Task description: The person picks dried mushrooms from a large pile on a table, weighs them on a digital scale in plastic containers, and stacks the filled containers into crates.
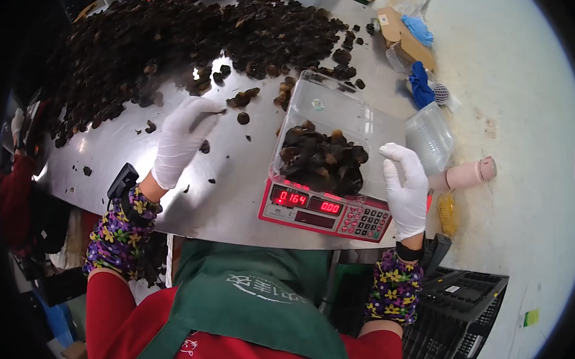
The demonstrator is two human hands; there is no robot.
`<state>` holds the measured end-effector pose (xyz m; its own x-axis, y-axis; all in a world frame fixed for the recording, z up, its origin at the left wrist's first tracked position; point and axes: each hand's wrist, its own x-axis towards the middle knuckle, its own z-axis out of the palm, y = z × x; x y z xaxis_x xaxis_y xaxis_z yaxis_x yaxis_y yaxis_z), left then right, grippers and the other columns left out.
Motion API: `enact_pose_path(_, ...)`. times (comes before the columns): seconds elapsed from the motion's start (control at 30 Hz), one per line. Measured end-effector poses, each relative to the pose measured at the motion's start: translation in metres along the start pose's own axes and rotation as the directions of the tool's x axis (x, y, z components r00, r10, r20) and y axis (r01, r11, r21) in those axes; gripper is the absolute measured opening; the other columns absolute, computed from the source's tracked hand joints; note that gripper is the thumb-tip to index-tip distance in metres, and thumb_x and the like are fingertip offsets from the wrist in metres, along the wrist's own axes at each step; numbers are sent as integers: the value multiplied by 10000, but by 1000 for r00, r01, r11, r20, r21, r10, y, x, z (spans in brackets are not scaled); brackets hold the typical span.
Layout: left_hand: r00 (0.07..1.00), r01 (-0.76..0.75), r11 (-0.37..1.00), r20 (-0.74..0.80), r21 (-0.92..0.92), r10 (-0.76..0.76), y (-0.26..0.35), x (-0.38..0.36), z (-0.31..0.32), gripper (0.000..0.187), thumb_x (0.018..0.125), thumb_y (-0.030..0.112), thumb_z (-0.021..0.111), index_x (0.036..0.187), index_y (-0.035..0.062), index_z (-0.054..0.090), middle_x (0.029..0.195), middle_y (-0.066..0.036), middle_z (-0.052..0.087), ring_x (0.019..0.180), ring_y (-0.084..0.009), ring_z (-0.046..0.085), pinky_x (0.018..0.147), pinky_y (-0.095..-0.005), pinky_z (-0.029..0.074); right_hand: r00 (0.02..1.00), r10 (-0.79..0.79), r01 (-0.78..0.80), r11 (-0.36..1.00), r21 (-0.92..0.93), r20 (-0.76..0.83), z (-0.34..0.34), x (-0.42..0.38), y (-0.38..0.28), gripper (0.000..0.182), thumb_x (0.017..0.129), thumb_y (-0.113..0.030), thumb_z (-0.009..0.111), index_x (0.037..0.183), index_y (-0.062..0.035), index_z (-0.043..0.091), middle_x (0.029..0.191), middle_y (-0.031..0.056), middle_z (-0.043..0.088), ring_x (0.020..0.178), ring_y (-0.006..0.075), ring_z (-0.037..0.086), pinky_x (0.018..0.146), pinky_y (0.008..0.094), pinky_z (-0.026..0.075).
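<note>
My left hand (186,140), in a white glove, is over the metal table (237,175) left of the scale. A small dark piece shows at its pinched fingertips. My right hand (406,187), also gloved, is at the right side of the scale (326,211), its thumb and fingers apart with nothing between them. On the scale lies a clear plastic box (298,109) with its lid side open, holding a heap of dark mushroom-like pieces (325,159). The red displays read 0.164 and 0.00.
A large dark pile (169,44) covers the table's far side, with loose pieces nearer. At right are clear trays (430,136), a blue cloth (421,86), a cardboard box (406,39) and a pink bottle (471,173). Black crates (456,306) stand below. Another person's red sleeve (19,195) is at far left.
</note>
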<state>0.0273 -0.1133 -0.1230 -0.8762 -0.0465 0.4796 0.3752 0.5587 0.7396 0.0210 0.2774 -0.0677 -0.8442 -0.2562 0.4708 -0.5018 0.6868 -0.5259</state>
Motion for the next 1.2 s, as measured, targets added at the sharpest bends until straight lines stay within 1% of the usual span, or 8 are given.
enact_pose_path(0.37,820,-387,918,422,-89,387,94,49,95,406,836,187,774,1230,137,691,1144,-81,693,1080,-284,607,931,-394,493,994,108,-104,986,130,-20,0,-9,17,153,935,-74,651,1081,-48,690,1116,116,685,1091,286,635,982,375,472)
enact_pose_path(0.43,848,-469,878,227,-97,479,91,43,94,403,858,179,759,1249,117,680,1238,-99,657,1121,-277,600,954,-387,484,994,105,-103,985,137,-7,-2,-6,21,179,953,-76,634,1118,-31,686,1145,107,677,1094,258,637,991,369,471)
enact_pose_path(0.7,925,373,860,211,-349,-316,54,-36,60,396,979,130,640,1363,88,551,1084,-16,625,887,-85,597,732,-230,481,761,568,-577,372,727,314,24,43,65,486,1048,-281,531,1443,-6,464,1336,151,578,1184,261,600,1018,363,479)
enact_pose_path(0.9,715,698,519,514,-493,-474,68,-45,60,469,1002,186,640,1408,23,471,914,-31,621,717,-81,587,635,-222,486,674,483,-616,-51,786,559,41,75,110,515,1058,-397,500,1387,-1,487,1285,198,609,1070,251,633,936,411,524)
enact_pose_path(0.97,699,715,461,543,-525,-466,64,-42,61,476,1010,199,631,1421,33,458,909,-50,635,706,-88,593,635,-223,486,805,183,-533,-194,824,564,34,77,112,479,1071,-406,468,1330,-14,562,1222,155,662,1046,210,633,904,386,526)
enact_pose_path(1.03,664,746,374,575,-550,-478,67,-40,58,456,1015,201,622,1408,35,460,910,-58,642,705,-91,600,634,-225,489,795,346,-522,-31,853,499,12,63,65,434,1084,-368,441,1258,-15,624,1182,115,689,1053,196,634,932,350,509)
enact_pose_path(1.13,595,787,181,647,-590,-476,68,-38,52,408,1025,200,601,1376,41,466,923,-76,650,705,-100,614,633,-231,500,966,176,-236,900,365,190,-7,12,20,356,1025,-247,544,1290,-22,621,1211,138,662,1125,209,613,1000,322,465)
enact_pose_path(1.2,570,790,76,684,-608,-456,69,-37,52,380,1030,197,588,1357,44,470,936,-87,651,706,-105,622,632,-235,508,992,57,-57,998,-7,109,-5,-27,-2,400,953,-156,639,1333,-35,597,1207,147,633,1142,210,596,981,321,473)
